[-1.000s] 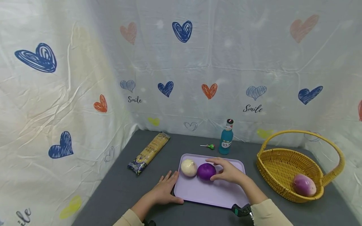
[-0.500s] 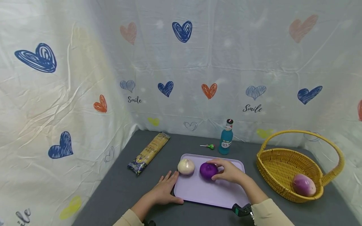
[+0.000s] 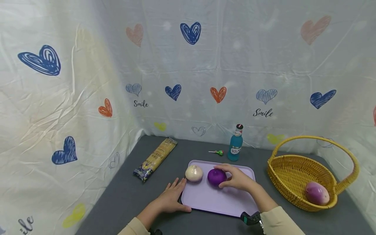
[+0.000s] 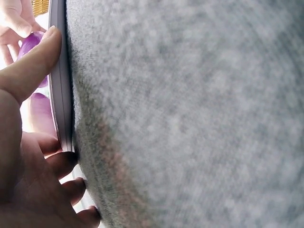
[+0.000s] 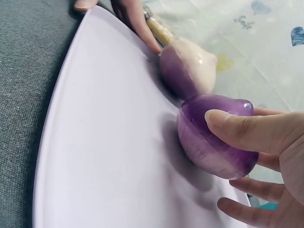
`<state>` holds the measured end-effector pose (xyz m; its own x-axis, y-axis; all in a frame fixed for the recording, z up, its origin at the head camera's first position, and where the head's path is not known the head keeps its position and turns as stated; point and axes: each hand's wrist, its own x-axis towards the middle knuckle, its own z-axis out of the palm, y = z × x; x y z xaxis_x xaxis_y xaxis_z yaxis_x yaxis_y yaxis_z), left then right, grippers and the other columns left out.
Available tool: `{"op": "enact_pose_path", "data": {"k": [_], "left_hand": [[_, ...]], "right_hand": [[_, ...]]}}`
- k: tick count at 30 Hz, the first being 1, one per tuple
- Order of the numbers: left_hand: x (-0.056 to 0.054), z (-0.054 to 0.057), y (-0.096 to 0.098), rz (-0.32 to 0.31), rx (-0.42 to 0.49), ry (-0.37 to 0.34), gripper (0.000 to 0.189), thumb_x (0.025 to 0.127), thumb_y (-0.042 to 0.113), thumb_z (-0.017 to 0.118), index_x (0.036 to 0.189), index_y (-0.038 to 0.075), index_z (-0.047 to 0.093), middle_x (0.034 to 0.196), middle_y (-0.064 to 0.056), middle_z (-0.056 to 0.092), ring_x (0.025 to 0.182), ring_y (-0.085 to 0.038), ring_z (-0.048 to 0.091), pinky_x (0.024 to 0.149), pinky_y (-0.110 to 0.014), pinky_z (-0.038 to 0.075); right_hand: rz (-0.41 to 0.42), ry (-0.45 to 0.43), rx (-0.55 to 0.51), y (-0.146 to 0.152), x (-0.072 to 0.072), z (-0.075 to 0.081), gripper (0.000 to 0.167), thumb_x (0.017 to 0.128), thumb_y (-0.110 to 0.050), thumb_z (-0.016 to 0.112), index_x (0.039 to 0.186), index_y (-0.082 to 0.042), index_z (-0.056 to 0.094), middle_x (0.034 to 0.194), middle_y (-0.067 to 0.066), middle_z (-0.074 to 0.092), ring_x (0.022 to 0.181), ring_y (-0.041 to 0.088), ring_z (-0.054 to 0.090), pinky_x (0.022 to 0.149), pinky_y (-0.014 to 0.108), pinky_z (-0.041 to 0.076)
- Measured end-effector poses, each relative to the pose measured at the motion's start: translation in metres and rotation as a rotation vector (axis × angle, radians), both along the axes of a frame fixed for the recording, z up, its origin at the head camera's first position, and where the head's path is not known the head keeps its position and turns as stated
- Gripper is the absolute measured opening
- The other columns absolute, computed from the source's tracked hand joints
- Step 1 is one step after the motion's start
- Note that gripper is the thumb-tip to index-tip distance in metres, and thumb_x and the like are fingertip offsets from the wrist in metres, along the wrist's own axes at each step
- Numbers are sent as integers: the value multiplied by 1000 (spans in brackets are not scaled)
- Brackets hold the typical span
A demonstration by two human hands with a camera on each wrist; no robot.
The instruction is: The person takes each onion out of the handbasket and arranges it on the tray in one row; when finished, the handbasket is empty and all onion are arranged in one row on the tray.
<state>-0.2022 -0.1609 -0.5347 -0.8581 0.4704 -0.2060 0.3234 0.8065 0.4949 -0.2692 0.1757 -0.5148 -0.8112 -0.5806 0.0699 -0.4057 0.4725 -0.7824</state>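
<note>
My right hand [image 3: 236,178] pinches a round, glossy purple onion-like vegetable [image 3: 216,177] between thumb and fingers, over the lilac tray [image 3: 217,202]. In the right wrist view, the thumb [image 5: 221,118] lies across this purple vegetable [image 5: 209,142]. To its left, a pale, pointed onion-like vegetable [image 3: 194,173] rests on the tray; its lower side is purple in the right wrist view. My left hand [image 3: 171,199] spreads its fingers along the tray's left edge, thumb near the front corner. In the left wrist view, its thumb [image 4: 50,50] and fingertips touch the tray rim [image 4: 60,95].
A yellow wicker basket [image 3: 282,192] with a tall handle stands at right, holding a pinkish-purple egg-shaped vegetable [image 3: 317,193]. Behind the tray are a blue bottle [image 3: 235,145] and a green lollipop [image 3: 218,152]. A yellow packet [image 3: 155,158] lies at left.
The two vegetables on the tray, side by side before, now have a gap between them. The pale one moved left and the purple one slightly right with my right hand. My left hand stayed put.
</note>
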Motion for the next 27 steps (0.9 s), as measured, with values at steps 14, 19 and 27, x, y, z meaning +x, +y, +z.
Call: {"op": "enact_pose_path", "data": {"k": [14, 19, 27], "left_hand": [[2, 0, -1, -15, 6, 21, 119, 77, 64, 78, 161, 2, 19, 168, -15, 21, 155, -40, 11, 121, -66, 12], [2, 0, -1, -19, 16, 31, 119, 77, 62, 78, 160, 1, 19, 167, -16, 21, 155, -41, 12, 121, -66, 12], [3, 2, 0, -15, 26, 17, 119, 78, 62, 79, 160, 1, 19, 168, -16, 21, 155, -41, 11, 121, -66, 11]], "right_hand": [[-28, 18, 11, 10, 3, 23, 71, 83, -23, 85, 145, -11, 54, 149, 18, 51, 131, 48, 49, 94, 58, 54], [-32, 69, 8, 18, 4, 35, 70, 84, -23, 83, 146, -14, 53, 152, 19, 48, 136, 46, 46, 94, 57, 54], [-52, 100, 20, 33, 7, 52, 68, 85, -21, 82, 147, -16, 54, 154, 17, 46, 142, 43, 41, 96, 56, 53]]}}
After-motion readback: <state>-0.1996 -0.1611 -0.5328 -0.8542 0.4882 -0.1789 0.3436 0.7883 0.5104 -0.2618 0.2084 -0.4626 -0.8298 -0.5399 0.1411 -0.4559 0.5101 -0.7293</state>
